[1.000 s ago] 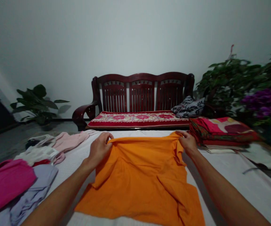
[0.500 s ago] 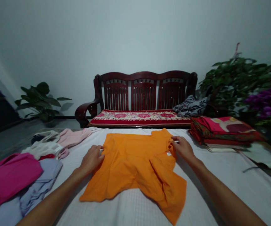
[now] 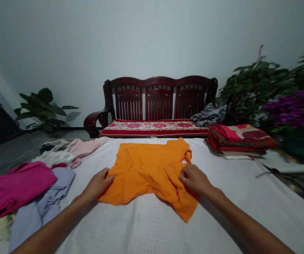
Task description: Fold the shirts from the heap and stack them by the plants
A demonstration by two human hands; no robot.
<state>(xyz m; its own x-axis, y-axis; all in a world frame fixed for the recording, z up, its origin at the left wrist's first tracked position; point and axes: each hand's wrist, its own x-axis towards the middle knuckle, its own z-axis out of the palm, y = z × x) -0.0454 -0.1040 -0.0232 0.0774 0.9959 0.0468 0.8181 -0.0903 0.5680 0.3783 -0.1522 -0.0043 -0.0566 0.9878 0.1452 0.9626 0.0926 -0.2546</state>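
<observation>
An orange shirt (image 3: pixel 138 169) lies spread on the white bedcover, its collar end and small white tag toward the right. Folds gather in its near right part. My left hand (image 3: pixel 99 181) is at the shirt's left edge, thumb and fingers closed on the cloth there. With bent fingers, my right hand (image 3: pixel 194 179) pinches the fabric just below the tag. Part of the near right section lies under that hand.
Loose clothes lie on the left, with a magenta garment (image 3: pixel 22 185) and a lavender one (image 3: pixel 48 197). A folded red stack (image 3: pixel 239 141) sits at the right. Behind are a wooden bench (image 3: pixel 159 102), a patterned cushion (image 3: pixel 210 114) and leafy plants (image 3: pixel 44 109).
Both hands have moved nearer along the shirt's sides, the right from the collar to below the tag. The shirt's near edge sits higher in view, and the view has shifted slightly.
</observation>
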